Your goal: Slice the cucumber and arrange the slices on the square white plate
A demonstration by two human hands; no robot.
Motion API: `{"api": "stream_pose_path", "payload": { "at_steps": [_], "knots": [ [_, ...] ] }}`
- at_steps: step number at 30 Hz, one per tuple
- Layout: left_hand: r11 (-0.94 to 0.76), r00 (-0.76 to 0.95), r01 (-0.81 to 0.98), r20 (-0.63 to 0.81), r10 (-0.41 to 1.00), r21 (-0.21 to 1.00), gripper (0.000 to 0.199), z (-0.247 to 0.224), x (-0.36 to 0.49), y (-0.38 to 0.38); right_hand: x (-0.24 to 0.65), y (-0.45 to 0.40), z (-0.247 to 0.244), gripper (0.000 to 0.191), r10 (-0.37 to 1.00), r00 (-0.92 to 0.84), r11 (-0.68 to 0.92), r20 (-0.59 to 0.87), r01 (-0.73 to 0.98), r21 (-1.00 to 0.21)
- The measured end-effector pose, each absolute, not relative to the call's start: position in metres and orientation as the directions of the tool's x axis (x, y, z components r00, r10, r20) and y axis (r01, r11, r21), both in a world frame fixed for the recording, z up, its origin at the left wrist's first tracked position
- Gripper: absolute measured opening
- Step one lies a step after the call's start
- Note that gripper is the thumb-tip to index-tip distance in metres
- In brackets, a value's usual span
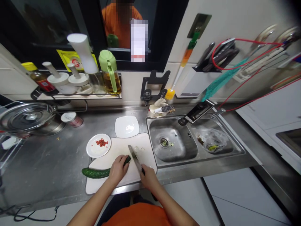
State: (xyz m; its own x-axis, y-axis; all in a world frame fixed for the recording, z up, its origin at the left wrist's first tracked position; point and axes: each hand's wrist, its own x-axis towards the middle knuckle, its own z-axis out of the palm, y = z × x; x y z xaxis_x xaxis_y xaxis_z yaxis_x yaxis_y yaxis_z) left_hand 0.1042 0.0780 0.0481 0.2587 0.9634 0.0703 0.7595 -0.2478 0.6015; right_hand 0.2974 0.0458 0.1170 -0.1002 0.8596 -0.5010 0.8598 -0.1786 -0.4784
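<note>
A long green cucumber lies across the white cutting board, its left end reaching past the board. My left hand is closed over it near its right end, which shows beyond the fingers. My right hand grips the dark handle of a knife. The blade points up and to the left, just right of the cucumber's end. A few thin, pale slices lie on the board beyond the blade.
Behind the board stand a plate with chopped red pieces and a white square plate. At the right is a double sink with a plastic bag. A lidded pot and a can stand at the left.
</note>
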Motion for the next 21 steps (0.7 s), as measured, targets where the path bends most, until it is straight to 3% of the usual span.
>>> {"api": "stream_pose_path", "payload": {
  "at_steps": [12, 21],
  "knots": [
    [-0.252, 0.246, 0.777, 0.092, 0.965, 0.577, 0.03, 0.044, 0.105, 0.075, 0.321, 0.053, 0.11, 0.031, 0.881, -0.041, -0.173, -0.472, 0.899, -0.402],
    [-0.311, 0.285, 0.752, 0.139, 0.948, 0.581, 0.031, 0.041, 0.106, 0.072, 0.298, 0.038, 0.113, 0.027, 0.854, -0.145, -0.078, -0.499, 0.914, -0.399]
  ]
}}
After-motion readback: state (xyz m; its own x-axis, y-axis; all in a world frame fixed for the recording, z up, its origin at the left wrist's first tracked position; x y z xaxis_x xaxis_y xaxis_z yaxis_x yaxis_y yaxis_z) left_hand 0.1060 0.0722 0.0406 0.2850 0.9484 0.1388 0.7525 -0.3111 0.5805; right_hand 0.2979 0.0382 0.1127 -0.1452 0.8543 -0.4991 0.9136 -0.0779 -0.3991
